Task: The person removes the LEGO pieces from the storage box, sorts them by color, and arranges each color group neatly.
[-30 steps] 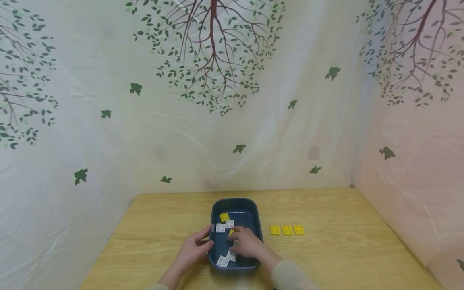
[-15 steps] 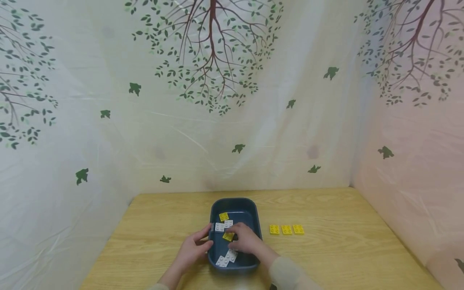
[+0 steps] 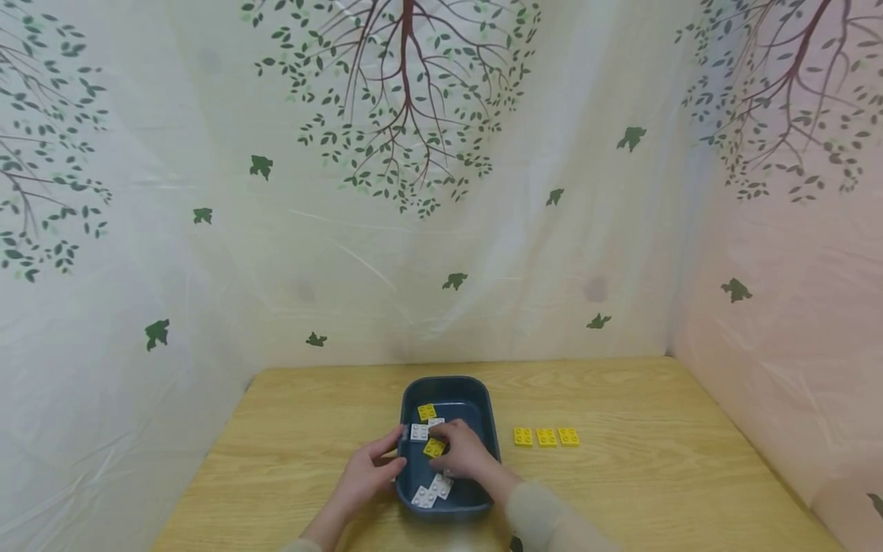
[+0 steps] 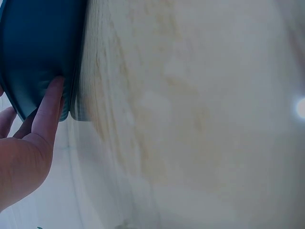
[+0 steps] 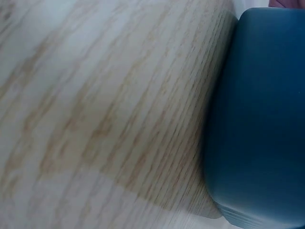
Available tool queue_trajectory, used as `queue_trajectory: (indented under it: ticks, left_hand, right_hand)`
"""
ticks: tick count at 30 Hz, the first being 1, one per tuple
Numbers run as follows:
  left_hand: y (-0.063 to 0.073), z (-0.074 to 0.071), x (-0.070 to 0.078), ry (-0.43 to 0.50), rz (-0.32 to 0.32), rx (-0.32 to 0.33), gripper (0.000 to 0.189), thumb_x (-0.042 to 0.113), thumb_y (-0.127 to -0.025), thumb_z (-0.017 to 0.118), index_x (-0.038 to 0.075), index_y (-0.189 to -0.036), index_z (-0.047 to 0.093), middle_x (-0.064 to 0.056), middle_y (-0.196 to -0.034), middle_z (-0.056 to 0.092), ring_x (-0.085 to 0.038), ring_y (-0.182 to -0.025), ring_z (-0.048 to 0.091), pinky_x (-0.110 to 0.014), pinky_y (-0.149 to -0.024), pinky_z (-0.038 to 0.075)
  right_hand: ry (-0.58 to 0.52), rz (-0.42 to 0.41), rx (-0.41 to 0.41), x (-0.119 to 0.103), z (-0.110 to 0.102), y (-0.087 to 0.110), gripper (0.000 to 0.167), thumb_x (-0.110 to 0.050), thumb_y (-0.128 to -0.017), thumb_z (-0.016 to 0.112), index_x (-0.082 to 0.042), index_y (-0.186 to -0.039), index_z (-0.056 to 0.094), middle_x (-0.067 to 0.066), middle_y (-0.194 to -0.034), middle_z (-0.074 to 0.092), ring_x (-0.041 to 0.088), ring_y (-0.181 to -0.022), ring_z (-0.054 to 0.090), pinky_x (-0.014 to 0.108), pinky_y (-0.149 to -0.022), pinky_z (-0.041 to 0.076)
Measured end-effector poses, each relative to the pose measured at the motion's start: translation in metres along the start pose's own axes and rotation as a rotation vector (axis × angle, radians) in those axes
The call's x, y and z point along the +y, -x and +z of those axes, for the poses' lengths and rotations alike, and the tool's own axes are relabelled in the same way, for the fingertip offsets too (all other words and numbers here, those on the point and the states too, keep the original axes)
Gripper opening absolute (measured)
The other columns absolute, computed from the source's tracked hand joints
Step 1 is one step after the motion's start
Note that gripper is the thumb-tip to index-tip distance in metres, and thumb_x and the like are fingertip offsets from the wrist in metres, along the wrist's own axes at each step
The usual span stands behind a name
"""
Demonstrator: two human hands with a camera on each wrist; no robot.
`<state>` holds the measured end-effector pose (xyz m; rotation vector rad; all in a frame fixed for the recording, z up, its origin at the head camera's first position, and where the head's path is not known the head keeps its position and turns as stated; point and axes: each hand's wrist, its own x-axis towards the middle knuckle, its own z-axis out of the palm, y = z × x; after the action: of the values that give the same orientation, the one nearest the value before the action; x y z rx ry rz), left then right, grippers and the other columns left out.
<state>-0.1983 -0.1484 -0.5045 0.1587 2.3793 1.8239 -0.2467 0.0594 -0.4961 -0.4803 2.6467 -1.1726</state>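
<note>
A dark blue tray [image 3: 469, 410] holds several white bricks and two yellow bricks. My left hand [image 3: 369, 471] grips the tray's left side, thumb and index finger at the rim. The left wrist view shows a finger pressing the outer wall of the tray [image 4: 43, 43]. Inside the tray, my right hand [image 3: 465, 454] has thumb and fingers curved around a yellow brick [image 3: 434, 448]. Behind it lie another yellow brick [image 3: 427, 412] and a white brick [image 3: 419, 432]. Nearer me is a white brick [image 3: 424, 497] against another. The right hand partly covers the tray floor.
To the right of the tray, three yellow bricks [image 3: 546, 437] form a row on the wooden table [image 3: 621, 483]. A pale curtain [image 3: 524, 307] printed with trees and leaves surrounds the table at the back and sides.
The yellow brick under my right hand has shifted slightly left and toward me, and more of it shows between the fingers. My left hand and the row of bricks have stayed put.
</note>
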Motion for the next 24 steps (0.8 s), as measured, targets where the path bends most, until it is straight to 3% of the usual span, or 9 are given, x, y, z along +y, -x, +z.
queue_trajectory:
  ticks: [5,13,24]
  left_hand:
    - [0.0004,0.0011,0.0015,0.01,-0.004,-0.003,0.059,0.013,-0.095,0.065,0.009,-0.15,0.044,-0.027,-0.15,0.04,-0.042,-0.12,0.056,-0.04,-0.085,0.058]
    - [-0.0008,0.0008,0.0,0.024,-0.001,-0.003,0.058,0.013,-0.095,0.065,0.009,-0.149,0.044,-0.027,-0.15,0.04,-0.041,-0.12,0.057,-0.039,-0.086,0.058]
    - [-0.0003,0.001,-0.002,0.027,0.016,-0.003,0.059,0.012,-0.095,0.065,0.008,-0.15,0.043,-0.027,-0.149,0.041,-0.042,-0.12,0.057,-0.04,-0.086,0.058]
  right_hand:
    - [-0.039,0.019,-0.018,0.002,-0.0011,-0.0037,0.049,-0.009,-0.08,0.081,-0.005,-0.126,0.066,0.013,-0.12,0.06,0.031,-0.109,0.057,0.054,-0.099,0.046]
    - [-0.158,0.115,-0.033,0.0029,-0.0044,-0.0078,0.043,-0.006,-0.082,0.078,-0.007,-0.124,0.069,0.012,-0.117,0.067,0.027,-0.104,0.058,0.053,-0.098,0.047]
    - [-0.133,0.124,0.005,0.0064,0.0004,-0.0094,0.044,-0.003,-0.076,0.082,-0.008,-0.119,0.071,0.008,-0.108,0.069,0.022,-0.091,0.057,0.046,-0.089,0.051]
